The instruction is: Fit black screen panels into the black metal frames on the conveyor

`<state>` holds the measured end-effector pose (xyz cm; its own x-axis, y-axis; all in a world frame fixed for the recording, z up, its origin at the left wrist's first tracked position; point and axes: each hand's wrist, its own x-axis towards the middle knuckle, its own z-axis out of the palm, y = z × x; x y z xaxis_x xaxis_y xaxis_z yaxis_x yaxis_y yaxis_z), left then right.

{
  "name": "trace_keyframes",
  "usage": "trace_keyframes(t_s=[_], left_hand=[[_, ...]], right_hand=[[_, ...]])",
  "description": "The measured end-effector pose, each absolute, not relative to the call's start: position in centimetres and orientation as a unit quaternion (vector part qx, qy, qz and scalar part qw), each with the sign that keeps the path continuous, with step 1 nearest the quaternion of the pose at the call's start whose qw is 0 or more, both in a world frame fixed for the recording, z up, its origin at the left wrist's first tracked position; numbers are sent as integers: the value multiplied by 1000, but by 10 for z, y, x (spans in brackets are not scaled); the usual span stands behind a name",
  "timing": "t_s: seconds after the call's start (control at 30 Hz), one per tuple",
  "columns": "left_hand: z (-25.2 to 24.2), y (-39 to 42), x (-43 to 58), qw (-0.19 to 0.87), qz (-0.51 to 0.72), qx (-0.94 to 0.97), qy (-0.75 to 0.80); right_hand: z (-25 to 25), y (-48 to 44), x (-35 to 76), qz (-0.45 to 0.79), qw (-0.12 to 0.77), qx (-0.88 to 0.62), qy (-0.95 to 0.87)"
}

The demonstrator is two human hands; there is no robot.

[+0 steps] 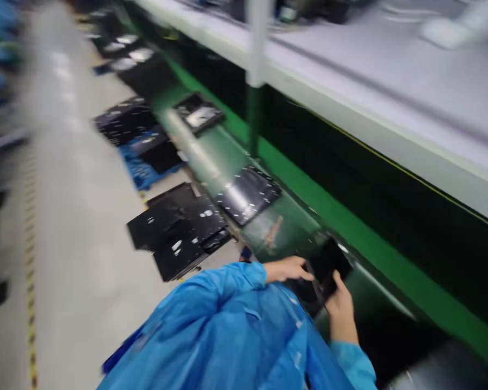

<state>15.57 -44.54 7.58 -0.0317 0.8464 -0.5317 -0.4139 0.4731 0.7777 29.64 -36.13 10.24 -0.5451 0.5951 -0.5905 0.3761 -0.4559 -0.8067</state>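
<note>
A black part [330, 261], flat and square-cornered with a matt face, is held in both hands above the belt [232, 151], nearer its right edge than its left. Blur softens it, but it seems to have a second dark leaf below a thin grey seam. The right hand [341, 304] pinches its lower right edge, thumb laid over the face, the other fingers mostly hidden. The left hand [288, 269] is at the part's left side, thumb and forefinger slightly spread; whether they pinch it I cannot tell. Both arms are in crinkled blue sleeves [352, 364].

The belt is smooth, glossy green. Ahead of the hands a thin, shiny black panel [250, 195] lies across it, its border flecked with white, one corner close to the left edge. Farther up sits a shallow black frame [198, 114] with a raised rim and a pale, shiny patch inside. Beside the belt's left edge are a stack [179, 230] of flat black sheets and, beyond, wrinkled blue film [140, 172] partly under dark panels.
</note>
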Motion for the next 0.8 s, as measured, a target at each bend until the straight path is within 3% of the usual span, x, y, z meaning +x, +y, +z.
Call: trace_keyframes(t_s=[0.17,0.4,0.57,0.8], left_hand=[[45,-440,173,750,441,125,477],[29,-442,201,779,411,140,452],[26,-431,185,816,392,94,414],[31,-418,159,802,413,100,420]], right_hand=[[57,-353,368,745,216,-585,-238],[31,-380,415,778,250,-555,-159],[55,-400,423,763,325,-549,-100],[128,-385,373,826,376,-364,-207]])
